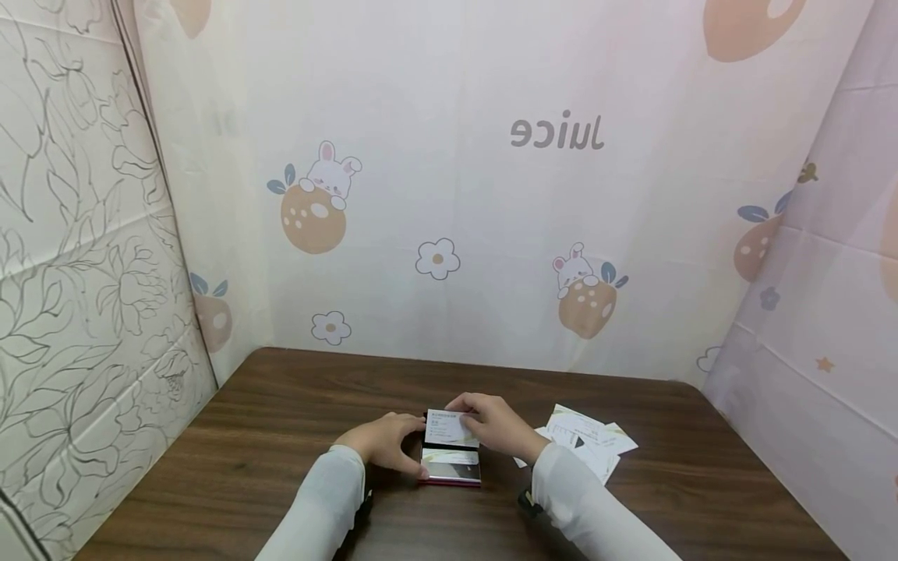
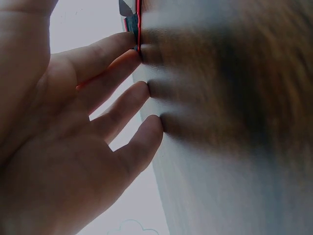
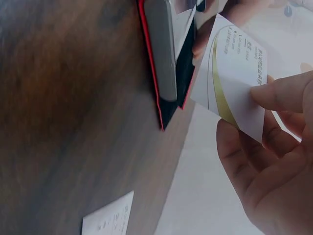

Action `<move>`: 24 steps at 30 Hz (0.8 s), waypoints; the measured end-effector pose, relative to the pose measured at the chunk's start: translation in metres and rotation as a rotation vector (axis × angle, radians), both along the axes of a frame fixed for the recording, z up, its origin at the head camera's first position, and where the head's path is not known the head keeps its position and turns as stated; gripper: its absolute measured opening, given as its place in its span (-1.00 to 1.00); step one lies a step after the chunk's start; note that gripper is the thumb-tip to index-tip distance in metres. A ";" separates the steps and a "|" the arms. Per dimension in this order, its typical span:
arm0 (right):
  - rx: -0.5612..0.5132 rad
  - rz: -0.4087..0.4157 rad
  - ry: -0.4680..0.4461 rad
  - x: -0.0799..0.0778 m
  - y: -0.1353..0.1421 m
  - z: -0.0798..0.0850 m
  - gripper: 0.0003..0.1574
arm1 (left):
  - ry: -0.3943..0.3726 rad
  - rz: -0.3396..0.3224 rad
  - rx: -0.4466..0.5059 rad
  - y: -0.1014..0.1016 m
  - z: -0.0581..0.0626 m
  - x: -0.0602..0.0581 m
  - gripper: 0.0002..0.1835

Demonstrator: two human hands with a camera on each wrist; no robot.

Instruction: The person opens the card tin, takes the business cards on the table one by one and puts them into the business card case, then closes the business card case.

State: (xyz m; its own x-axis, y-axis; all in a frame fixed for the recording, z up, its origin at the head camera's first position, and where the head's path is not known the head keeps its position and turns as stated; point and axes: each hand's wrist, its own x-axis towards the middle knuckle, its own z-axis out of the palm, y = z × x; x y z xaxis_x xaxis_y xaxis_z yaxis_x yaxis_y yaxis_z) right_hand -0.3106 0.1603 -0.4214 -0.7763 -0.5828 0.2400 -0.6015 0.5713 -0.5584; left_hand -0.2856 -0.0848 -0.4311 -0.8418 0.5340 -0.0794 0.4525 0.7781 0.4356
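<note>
White wall cloth (image 1: 133, 273) w/ line-drawn flowers far L, next the brown wood table (image 1: 231, 467), and now the L hand (image 1: 382, 442): fingers loosely spread, clutching nothing, thumb & fingertips at the L edge of the card case (image 1: 452, 471). Red-edged, it's lying opened mid-table, silver plate on the near half. Over the far half comes a printed card (image 1: 445, 428), pinched btwn thumb & fingers of the R hand (image 1: 500, 427). Farther R, several loose cards (image 1: 592, 450) overlapping on the table.
</note>
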 end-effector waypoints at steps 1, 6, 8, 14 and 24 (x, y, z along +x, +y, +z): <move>0.000 0.012 -0.010 0.001 -0.001 0.000 -0.66 | 0.000 -0.001 0.002 0.000 0.000 0.000 -0.06; 0.029 0.064 -0.033 0.003 -0.004 -0.003 -0.66 | -0.003 -0.007 0.013 0.000 0.000 0.001 -0.04; 0.041 0.066 -0.040 0.004 -0.005 -0.005 -0.67 | -0.001 -0.006 0.007 0.000 0.000 0.001 -0.04; 0.039 0.050 -0.058 0.005 -0.005 -0.008 -0.68 | -0.002 0.003 -0.006 0.000 0.000 0.002 -0.02; 0.068 0.050 -0.052 0.004 -0.003 -0.009 -0.67 | -0.001 -0.005 -0.001 0.000 -0.001 0.001 -0.03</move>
